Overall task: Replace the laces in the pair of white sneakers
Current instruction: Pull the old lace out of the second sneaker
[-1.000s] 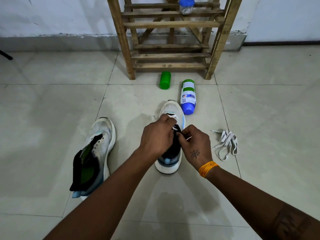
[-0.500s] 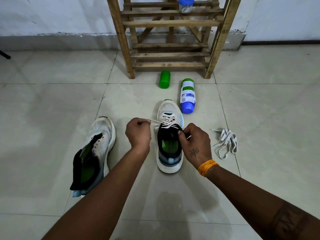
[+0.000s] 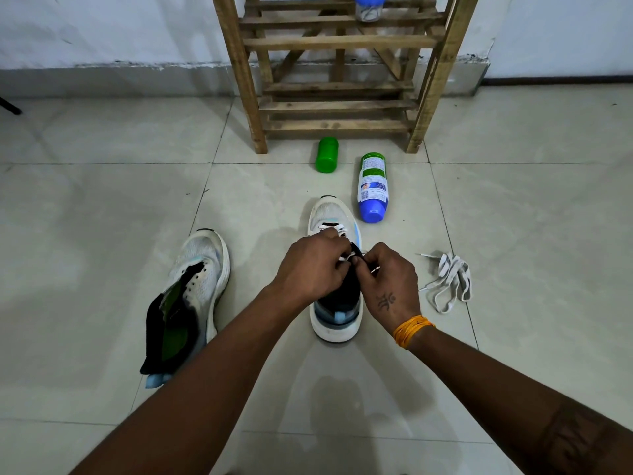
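Note:
A white sneaker [image 3: 334, 214] stands upright on the floor in the middle, toe pointing away, with a white lace [image 3: 346, 258] threaded through its upper eyelets. My left hand [image 3: 313, 265] and my right hand [image 3: 388, 282] meet over its tongue, both pinching the lace. The hands hide most of the lacing. A second white sneaker [image 3: 202, 265] lies to the left without a lace, its black tongue and green insole pulled open. A loose bundle of white laces [image 3: 448, 281] lies on the floor to the right.
A blue-capped bottle [image 3: 373, 186] and a green bottle [image 3: 327, 155] lie on the tiles beyond the sneaker. A wooden rack [image 3: 337, 73] stands against the wall, with a blue-lidded jar [image 3: 370, 6] on a shelf. Bare tiled floor [image 3: 102, 217] surrounds the work.
My left hand, which had pulled the lace out to the left, has come back over the sneaker's tongue beside my right hand. My right hand has barely moved.

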